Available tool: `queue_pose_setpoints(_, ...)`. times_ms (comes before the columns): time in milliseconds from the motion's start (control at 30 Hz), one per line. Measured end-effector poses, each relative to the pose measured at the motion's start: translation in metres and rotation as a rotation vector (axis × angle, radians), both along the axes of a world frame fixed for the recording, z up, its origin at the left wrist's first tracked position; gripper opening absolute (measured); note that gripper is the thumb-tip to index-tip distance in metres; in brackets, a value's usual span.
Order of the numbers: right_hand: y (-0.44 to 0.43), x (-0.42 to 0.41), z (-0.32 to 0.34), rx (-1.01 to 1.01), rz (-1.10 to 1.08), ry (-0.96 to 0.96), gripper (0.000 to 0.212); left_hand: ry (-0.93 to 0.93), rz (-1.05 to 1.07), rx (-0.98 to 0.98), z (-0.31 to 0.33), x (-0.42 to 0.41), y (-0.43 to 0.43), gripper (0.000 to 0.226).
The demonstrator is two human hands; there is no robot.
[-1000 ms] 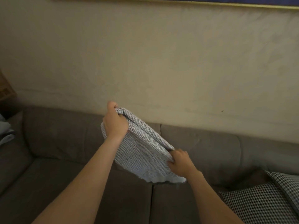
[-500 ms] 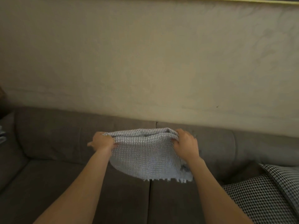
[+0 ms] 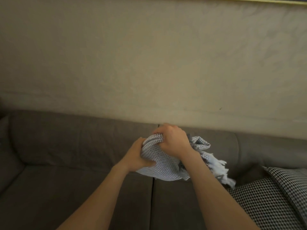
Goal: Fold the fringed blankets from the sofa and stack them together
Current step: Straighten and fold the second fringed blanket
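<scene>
Between the left hand [image 3: 135, 159], gripping its lower edge, and the right hand [image 3: 174, 141], curled tight over its top fold, the blanket [image 3: 159, 168] hangs bunched above the sofa [image 3: 66, 188], likely so the halves meet for another fold, its fringe [image 3: 217, 166] dangling just right of the right hand.

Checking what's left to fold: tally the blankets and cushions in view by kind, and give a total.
Fringed blanket: 1, gripped by the left hand and the right hand above the sofa.
Checked cushions: 2 as far as the overlap shows, at the sofa's right end.
Total: 3.
</scene>
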State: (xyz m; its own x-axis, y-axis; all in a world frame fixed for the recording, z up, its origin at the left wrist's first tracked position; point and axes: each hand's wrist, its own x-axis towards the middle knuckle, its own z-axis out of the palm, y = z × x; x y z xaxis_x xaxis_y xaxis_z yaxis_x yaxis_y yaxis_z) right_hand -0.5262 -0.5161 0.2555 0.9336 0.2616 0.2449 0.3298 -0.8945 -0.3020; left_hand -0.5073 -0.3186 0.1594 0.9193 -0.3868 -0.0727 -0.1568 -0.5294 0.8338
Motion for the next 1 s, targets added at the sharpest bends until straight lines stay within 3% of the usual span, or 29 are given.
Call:
queue_pose_setpoints(133,-0.003,-0.001,0.01,0.015,0.004,-0.032,0.023,-0.083,0.099,0.031,0.01,-0.005,-0.01,0.047)
queue_pose_setpoints(333,-0.003,-0.003,0.014,0.017,-0.068,-0.045,0.029,-0.131,0.157,0.359,0.026,-0.005,-0.006,0.054)
queue_pose_setpoints(400,-0.003,-0.004,0.013,-0.001,-0.082,-0.069,0.035,-0.123,0.173,0.38,0.029,-0.002,-0.002,0.034)
queue_pose_setpoints(533,-0.011,-0.001,0.014,-0.129,-0.124,-0.1,0.016,-0.182,0.265,0.339,0.029,-0.001,0.009,0.019)
queue_pose_setpoints(600,-0.017,0.0,0.019,-0.232,-0.169,-0.046,0.042,-0.299,0.288,0.382,0.032,0.001,0.01,0.013)
queue_pose_setpoints(667,-0.023,-0.002,0.028,-0.358,-0.214,0.021,0.05,-0.389,0.217,0.412,0.042,0.003,0.007,0.011)
queue_pose_setpoints(767,-0.016,-0.007,0.029,-0.417,-0.209,0.101,0.024,-0.398,0.001,0.478,0.062,0.004,0.0,0.018)
queue_pose_setpoints(867,-0.001,-0.012,0.007,-0.381,-0.158,0.075,0.033,-0.312,-0.184,0.565,0.085,0.006,-0.009,0.028)
queue_pose_setpoints(1000,-0.001,-0.01,-0.005,-0.472,-0.058,0.078,0.013,-0.105,-0.364,0.641,0.097,0.009,0.006,0.021)
